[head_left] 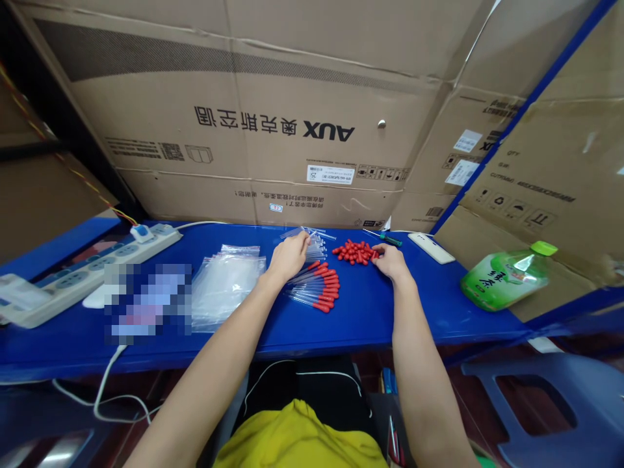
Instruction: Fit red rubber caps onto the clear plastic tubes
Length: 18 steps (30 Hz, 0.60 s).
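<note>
Droppers [319, 290] already bulbed lie piled; behind them left hand [288, 257] covers bare tubes [318, 244], right hand [390, 262] touches loose bulbs [355, 252], grips unclear.

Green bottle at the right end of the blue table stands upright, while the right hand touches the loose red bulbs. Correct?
No: in the head view the green bottle lies on its side at the right end of the blue table; the right hand touches the loose red bulbs.

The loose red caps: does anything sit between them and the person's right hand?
Nothing visible. The right hand rests at the edge of the loose red caps, fingertips touching them; the screwdriver lies behind the pile, out of the way.
</note>
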### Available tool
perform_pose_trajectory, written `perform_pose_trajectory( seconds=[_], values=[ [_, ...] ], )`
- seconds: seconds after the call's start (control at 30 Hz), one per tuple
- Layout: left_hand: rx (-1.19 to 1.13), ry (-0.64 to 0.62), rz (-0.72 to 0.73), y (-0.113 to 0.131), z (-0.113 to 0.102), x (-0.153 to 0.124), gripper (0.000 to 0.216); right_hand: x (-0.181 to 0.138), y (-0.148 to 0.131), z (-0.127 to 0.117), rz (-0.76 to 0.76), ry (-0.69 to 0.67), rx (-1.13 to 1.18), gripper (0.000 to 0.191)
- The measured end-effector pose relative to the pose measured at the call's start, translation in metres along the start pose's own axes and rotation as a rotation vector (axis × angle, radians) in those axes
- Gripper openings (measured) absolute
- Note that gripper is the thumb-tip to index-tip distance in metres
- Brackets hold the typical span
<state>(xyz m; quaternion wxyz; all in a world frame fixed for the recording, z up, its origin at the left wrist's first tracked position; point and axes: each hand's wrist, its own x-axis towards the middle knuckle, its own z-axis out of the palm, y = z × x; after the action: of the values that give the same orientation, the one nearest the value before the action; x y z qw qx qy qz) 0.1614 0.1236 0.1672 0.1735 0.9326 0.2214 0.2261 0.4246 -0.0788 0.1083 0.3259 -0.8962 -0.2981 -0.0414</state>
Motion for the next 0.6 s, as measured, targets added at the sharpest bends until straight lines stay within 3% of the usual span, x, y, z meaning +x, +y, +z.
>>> perform_pose_trajectory(
  seconds=[0.2, 0.4, 0.6],
  values=[
    [0.019, -0.002, -0.052, 0.002, -0.002, 0.0, 0.031, 0.0, -0.001, -0.002, -0.074, 0.028, -0.044, 0.04],
    [0.011, 0.018, -0.054, -0.001, -0.001, 0.0, 0.03, -0.003, -0.006, -0.007, -0.032, 0.092, -0.033, 0.034],
    [0.001, 0.025, -0.029, 0.0, 0.0, 0.001, 0.031, -0.005, -0.024, -0.016, -0.023, 0.262, 0.264, 0.044]
  ],
)
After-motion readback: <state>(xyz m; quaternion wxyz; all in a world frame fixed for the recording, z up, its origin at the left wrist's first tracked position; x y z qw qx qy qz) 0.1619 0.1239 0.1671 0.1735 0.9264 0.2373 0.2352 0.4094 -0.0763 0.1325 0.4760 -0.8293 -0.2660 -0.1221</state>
